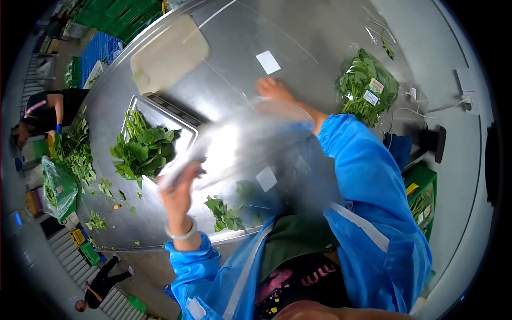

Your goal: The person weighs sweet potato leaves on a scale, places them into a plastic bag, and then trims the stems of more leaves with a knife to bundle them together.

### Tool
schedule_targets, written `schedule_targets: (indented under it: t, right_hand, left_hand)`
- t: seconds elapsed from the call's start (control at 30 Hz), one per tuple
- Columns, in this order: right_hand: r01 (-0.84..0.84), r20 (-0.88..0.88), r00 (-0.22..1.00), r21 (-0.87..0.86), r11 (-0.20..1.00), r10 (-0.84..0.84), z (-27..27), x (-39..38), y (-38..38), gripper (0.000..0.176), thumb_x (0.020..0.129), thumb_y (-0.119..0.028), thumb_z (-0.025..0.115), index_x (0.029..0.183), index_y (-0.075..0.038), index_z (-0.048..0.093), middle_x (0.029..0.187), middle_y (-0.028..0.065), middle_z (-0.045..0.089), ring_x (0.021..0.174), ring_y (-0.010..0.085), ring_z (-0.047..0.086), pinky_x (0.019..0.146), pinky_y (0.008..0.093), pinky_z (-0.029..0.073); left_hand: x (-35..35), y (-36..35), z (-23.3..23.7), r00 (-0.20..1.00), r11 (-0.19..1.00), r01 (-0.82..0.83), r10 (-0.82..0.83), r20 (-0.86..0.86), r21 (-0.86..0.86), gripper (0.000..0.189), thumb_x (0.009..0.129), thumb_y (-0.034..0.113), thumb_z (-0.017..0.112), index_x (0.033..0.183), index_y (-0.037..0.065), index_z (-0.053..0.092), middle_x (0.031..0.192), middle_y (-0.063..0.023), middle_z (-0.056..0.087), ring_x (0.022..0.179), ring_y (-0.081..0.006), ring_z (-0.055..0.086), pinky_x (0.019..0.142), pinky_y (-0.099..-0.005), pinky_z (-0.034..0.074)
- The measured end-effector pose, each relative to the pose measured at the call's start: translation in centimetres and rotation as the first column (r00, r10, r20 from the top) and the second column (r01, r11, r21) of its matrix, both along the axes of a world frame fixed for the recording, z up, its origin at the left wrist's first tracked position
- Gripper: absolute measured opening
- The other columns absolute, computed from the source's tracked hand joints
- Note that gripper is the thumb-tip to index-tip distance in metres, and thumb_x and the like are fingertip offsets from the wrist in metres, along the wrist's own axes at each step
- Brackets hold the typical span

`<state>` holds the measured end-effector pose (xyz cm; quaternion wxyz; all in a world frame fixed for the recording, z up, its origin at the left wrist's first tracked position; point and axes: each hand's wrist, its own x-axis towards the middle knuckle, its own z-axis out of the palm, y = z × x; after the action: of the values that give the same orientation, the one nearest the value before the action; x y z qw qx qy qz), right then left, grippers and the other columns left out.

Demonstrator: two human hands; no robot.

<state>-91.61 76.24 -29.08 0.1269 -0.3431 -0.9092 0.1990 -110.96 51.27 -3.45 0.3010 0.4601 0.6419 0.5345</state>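
A clear plastic bag (pixel 234 141), blurred by motion, spreads between my hands above the metal table. My left hand (pixel 178 192), with a bracelet at the wrist, holds the bag's near-left edge. Beyond the bag, my right hand (pixel 277 92) is stretched toward a white label (pixel 268 62) on the table; the bag's far edge crosses it, and its fingertips are smeared. A bunch of leafy greens (pixel 143 152) lies on a scale (pixel 184 140) to the left. Some loose leaves (pixel 223 214) are under the bag near the table's front edge.
A bagged bunch of greens (pixel 368 88) lies at the right. A cutting board (pixel 170 53) is at the back left. More greens (pixel 79 149) lie at the far left beside a co-worker (pixel 45 109). Another person (pixel 101 282) is in the background. Green crates (pixel 117 18) stand behind.
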Motion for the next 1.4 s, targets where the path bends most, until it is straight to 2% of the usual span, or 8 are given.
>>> schedule_targets:
  t: [0.13, 0.3, 0.4, 0.47, 0.6, 0.9, 1.03, 1.4]
  right_hand:
    - [-0.090, 0.267, 0.963, 0.202, 0.975, 0.034, 1.0, -3.2, -2.5, 0.043, 0.075, -0.026, 0.070, 0.112, -0.005, 0.060, 0.120, 0.0134, 0.054, 0.118, 0.0330, 0.050, 0.087, 0.0440, 0.049]
    - [0.058, 0.258, 0.963, 0.060, 0.997, -0.072, -4.0, -4.8, 2.5, 0.020, 0.085, -0.023, 0.053, 0.097, -0.008, 0.060, 0.112, 0.0114, 0.062, 0.099, 0.0338, 0.061, 0.073, 0.0496, 0.052]
    - [0.250, 0.218, 0.946, -0.015, 0.968, -0.240, -3.6, -0.9, 7.5, 0.019, 0.088, -0.018, 0.047, 0.091, -0.008, 0.062, 0.094, 0.0153, 0.066, 0.087, 0.0362, 0.064, 0.071, 0.0514, 0.050]
    - [0.397, 0.109, 0.911, 0.027, 0.917, -0.398, 0.1, 2.8, 11.7, 0.019, 0.085, -0.017, 0.048, 0.092, -0.007, 0.063, 0.092, 0.0184, 0.065, 0.087, 0.0393, 0.063, 0.074, 0.0507, 0.049]
    - [0.367, -0.043, 0.930, 0.016, 0.930, -0.366, 11.2, 11.0, 16.4, 0.019, 0.085, -0.015, 0.048, 0.096, -0.005, 0.061, 0.094, 0.0178, 0.064, 0.086, 0.0404, 0.059, 0.074, 0.0474, 0.047]
    - [0.015, 0.049, 0.998, 0.280, 0.960, -0.030, 21.6, 16.8, 6.6, 0.014, 0.081, -0.009, 0.052, 0.093, -0.008, 0.058, 0.093, 0.0123, 0.061, 0.083, 0.0347, 0.060, 0.069, 0.0443, 0.049]
    - [-0.285, 0.248, 0.944, 0.271, 0.919, 0.220, 20.2, 15.5, -0.6, 0.008, 0.080, -0.011, 0.057, 0.087, -0.009, 0.057, 0.084, 0.0065, 0.057, 0.078, 0.0244, 0.062, 0.062, 0.0363, 0.051]
    - [-0.364, 0.260, 0.912, 0.159, 0.918, 0.317, 11.7, 15.0, -14.6, 0.005, 0.076, -0.013, 0.058, 0.079, -0.010, 0.059, 0.079, 0.0042, 0.059, 0.079, 0.0218, 0.062, 0.066, 0.0348, 0.052]
  left_hand:
    - [-1.4, 0.7, 5.2, 0.874, 0.899, -0.401, 0.433, -0.219, 0.177, 0.018, 0.096, 0.006, 0.053, 0.106, -0.003, 0.065, 0.083, -0.0118, 0.068, 0.061, -0.0122, 0.058, 0.052, -0.0217, 0.043]
    - [0.9, 2.1, 8.0, 0.672, 0.748, -0.419, 0.637, -0.379, 0.515, 0.021, 0.099, 0.007, 0.047, 0.105, -0.007, 0.062, 0.085, -0.0157, 0.068, 0.060, -0.0137, 0.058, 0.051, -0.0228, 0.044]
    - [2.4, 2.3, 4.4, 0.743, 0.718, -0.144, 0.533, -0.405, 0.681, 0.019, 0.096, 0.006, 0.048, 0.099, -0.007, 0.062, 0.086, -0.0178, 0.068, 0.070, -0.0236, 0.064, 0.057, -0.0300, 0.051]
    - [5.0, 3.3, 6.4, 0.733, 0.936, 0.271, -0.051, -0.679, 0.223, 0.022, 0.082, 0.006, 0.059, 0.101, -0.003, 0.063, 0.095, -0.0187, 0.066, 0.085, -0.0292, 0.067, 0.072, -0.0349, 0.056]
    - [9.5, 6.4, -0.3, 0.600, 0.763, 0.621, -0.312, -0.737, 0.182, 0.025, 0.074, 0.009, 0.064, 0.098, 0.001, 0.063, 0.106, -0.0146, 0.064, 0.093, -0.0298, 0.065, 0.078, -0.0389, 0.055]
    - [11.1, 1.8, -18.2, 0.498, 0.725, 0.679, -0.569, -0.655, -0.113, 0.030, 0.079, 0.008, 0.054, 0.108, 0.004, 0.063, 0.120, -0.0097, 0.061, 0.116, -0.0278, 0.054, 0.097, -0.0383, 0.046]
    - [10.0, -0.5, -20.6, 0.507, 0.748, 0.628, -0.602, -0.618, -0.214, 0.030, 0.078, 0.006, 0.053, 0.106, 0.004, 0.065, 0.120, -0.0114, 0.061, 0.114, -0.0305, 0.055, 0.101, -0.0414, 0.042]
    - [11.6, -4.6, -20.3, 0.634, 0.841, 0.492, -0.523, -0.569, -0.224, 0.031, 0.074, 0.002, 0.056, 0.103, 0.005, 0.066, 0.114, -0.0126, 0.062, 0.114, -0.0325, 0.054, 0.104, -0.0446, 0.038]
